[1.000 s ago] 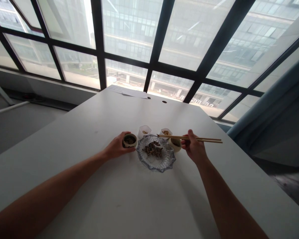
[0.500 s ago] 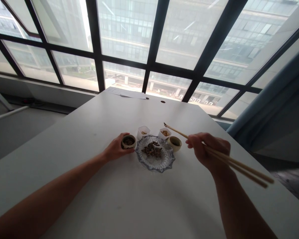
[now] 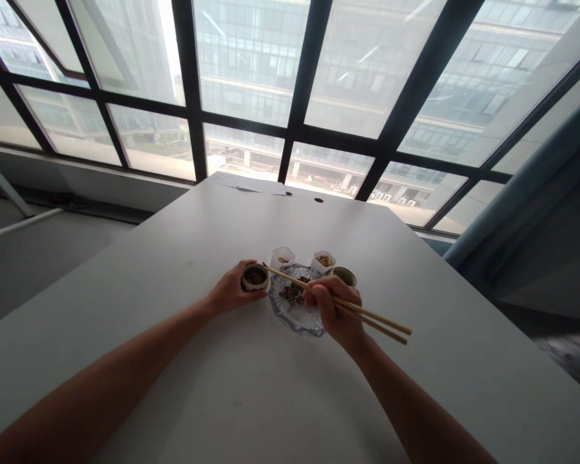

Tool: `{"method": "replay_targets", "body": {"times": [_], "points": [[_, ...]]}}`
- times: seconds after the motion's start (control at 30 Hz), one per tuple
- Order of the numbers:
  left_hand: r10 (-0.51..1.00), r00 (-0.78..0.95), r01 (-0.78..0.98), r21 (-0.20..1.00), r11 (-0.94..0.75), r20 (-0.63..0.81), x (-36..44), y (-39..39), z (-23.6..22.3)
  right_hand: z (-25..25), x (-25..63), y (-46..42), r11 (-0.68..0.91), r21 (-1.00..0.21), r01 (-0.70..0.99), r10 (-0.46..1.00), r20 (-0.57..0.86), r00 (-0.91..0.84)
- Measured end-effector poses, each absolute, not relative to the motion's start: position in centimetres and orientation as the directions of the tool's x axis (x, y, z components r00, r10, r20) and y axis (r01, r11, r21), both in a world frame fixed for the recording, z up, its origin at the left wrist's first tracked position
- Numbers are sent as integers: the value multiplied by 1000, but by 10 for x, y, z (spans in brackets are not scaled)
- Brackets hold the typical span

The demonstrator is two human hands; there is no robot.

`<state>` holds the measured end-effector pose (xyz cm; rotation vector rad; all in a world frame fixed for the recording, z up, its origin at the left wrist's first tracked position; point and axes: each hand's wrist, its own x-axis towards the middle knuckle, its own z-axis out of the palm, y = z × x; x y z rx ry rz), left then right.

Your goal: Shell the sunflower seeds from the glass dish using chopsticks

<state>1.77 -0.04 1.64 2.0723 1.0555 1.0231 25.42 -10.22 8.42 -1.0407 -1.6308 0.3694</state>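
My left hand (image 3: pixel 232 290) is curled round a small round cup (image 3: pixel 255 278) with dark contents, resting on the white table (image 3: pixel 222 386). My right hand (image 3: pixel 333 309) grips a pair of wooden chopsticks (image 3: pixel 367 314) above the glass plate (image 3: pixel 292 312). Their tips reach left to the rim of that cup. The plate carries a pile of dark pieces (image 3: pixel 294 293) and is partly hidden by my right hand.
Behind the plate stand two small white square cups (image 3: pixel 283 256) (image 3: pixel 323 260) with light bits in them, and a round cup (image 3: pixel 345 276) at the right. Papers (image 3: pixel 254 183) lie at the table's far edge, below a big window with dark frames.
My right hand has swung the chopsticks from the right side of the plate to over it, tips now at the left cup. My left hand has stayed on that cup.
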Motion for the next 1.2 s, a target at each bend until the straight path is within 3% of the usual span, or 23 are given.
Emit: {"method": "replay_targets", "body": {"times": [0.17,0.37,0.5,0.67,0.87,1.2], "points": [[847,389,402,761,-509,361,19,-1,18,80,247,-95,573,-665,479,798,587,-139],[845,391,407,755,-514,364,19,0,16,104,293,-89,473,-792,385,806,566,173],[851,394,401,768,-499,347,18,0,16,112,317,-89,360,-770,527,908,419,-8],[856,386,420,761,-494,343,17,-2,19,106,317,-87,396,-671,627,915,348,-204],[855,391,425,758,-495,340,17,-2,19,107,314,-87,416,-585,696,893,406,-193],[852,388,413,760,-501,351,17,-2,19,98,308,-84,456,-574,680,874,431,-222]]}}
